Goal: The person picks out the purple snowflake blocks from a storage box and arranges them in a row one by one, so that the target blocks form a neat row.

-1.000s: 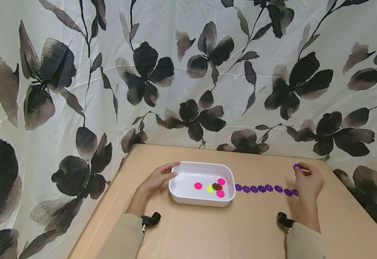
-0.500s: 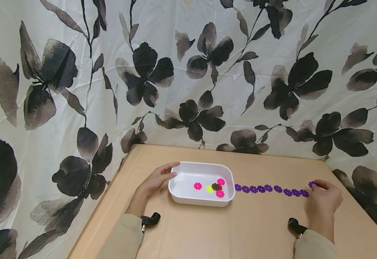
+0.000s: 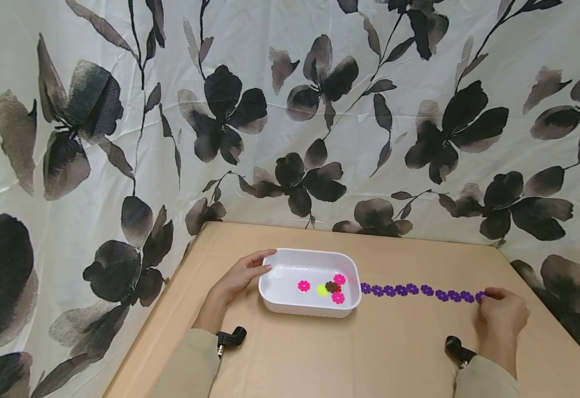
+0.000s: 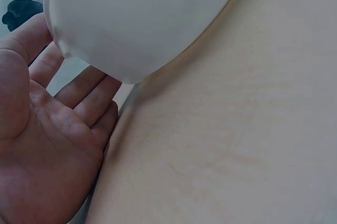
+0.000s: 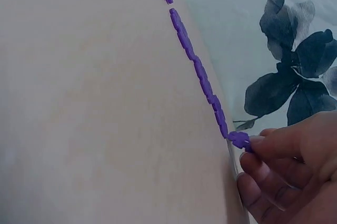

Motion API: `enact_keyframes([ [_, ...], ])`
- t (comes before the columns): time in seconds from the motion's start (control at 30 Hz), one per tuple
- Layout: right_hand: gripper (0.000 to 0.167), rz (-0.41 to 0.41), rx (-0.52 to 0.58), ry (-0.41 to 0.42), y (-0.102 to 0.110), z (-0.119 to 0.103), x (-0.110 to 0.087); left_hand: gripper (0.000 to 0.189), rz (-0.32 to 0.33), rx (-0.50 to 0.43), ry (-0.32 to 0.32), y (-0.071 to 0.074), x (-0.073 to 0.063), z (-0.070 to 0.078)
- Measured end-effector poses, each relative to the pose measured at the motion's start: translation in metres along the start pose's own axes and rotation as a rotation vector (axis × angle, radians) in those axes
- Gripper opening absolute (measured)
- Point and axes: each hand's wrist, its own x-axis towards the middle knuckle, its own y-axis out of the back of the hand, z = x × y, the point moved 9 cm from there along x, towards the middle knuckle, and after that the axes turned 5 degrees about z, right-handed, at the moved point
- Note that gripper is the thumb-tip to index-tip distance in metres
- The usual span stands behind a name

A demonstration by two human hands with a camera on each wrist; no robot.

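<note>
At the right end of a row of purple flower-shaped pieces (image 3: 412,289), my right hand (image 3: 505,312) pinches one more purple flower piece (image 5: 240,139) between thumb and fingertips. That piece is tilted and meets the end of the row in the right wrist view. My left hand (image 3: 237,279) holds the left end of a white plastic tray (image 3: 290,309), thumb and forefinger at its rim. Behind the tray's end, the other fingers show in the left wrist view. Inside the tray lie pink flower pieces (image 3: 303,286), a yellow-green one (image 3: 322,290) and a brown one (image 3: 332,287).
The row stretches rightward from the tray's right side across the tan tabletop (image 3: 369,354). Faint clear or white pieces (image 3: 277,275) lie at the tray's left. A floral cloth (image 3: 290,110) hangs behind the table.
My right hand has come down and rightward with the purple flower piece, from above the row to its right end. The left hand and tray have stayed put.
</note>
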Motion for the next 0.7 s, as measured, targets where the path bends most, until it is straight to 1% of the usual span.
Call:
enact_keyframes([
  [0.07, 0.04, 0.009, -0.024, 0.021, 0.0, 0.0, 0.0, 0.052, -0.002, 0.002, -0.001, 0.0, 0.0, 0.0],
  [0.33, 0.04, 0.014, -0.07, 0.052, 0.001, -0.006, -0.003, 0.05, -0.001, 0.011, -0.001, 0.0, 0.0, 0.001],
  [0.43, 0.043, 0.008, -0.081, 0.043, 0.002, -0.01, -0.002, 0.05, 0.0, 0.014, 0.0, 0.0, 0.0, 0.001],
  [0.53, 0.045, 0.002, -0.083, 0.051, 0.002, -0.019, -0.001, 0.049, 0.0, 0.012, 0.0, 0.0, 0.0, 0.001],
  [0.6, 0.045, 0.0, -0.053, 0.052, 0.002, -0.027, 0.0, 0.049, -0.001, 0.009, 0.001, 0.0, 0.0, 0.002],
  [0.63, 0.045, -0.003, -0.014, 0.05, 0.001, -0.032, -0.001, 0.049, -0.001, 0.007, 0.002, -0.001, 0.0, 0.002],
  [0.67, 0.043, -0.013, 0.048, 0.039, 0.0, -0.036, -0.002, 0.049, -0.001, 0.006, 0.001, -0.001, 0.0, 0.002],
  [0.7, 0.04, -0.029, 0.136, 0.02, -0.003, -0.04, -0.003, 0.049, -0.002, 0.006, 0.002, 0.0, 0.0, 0.002],
])
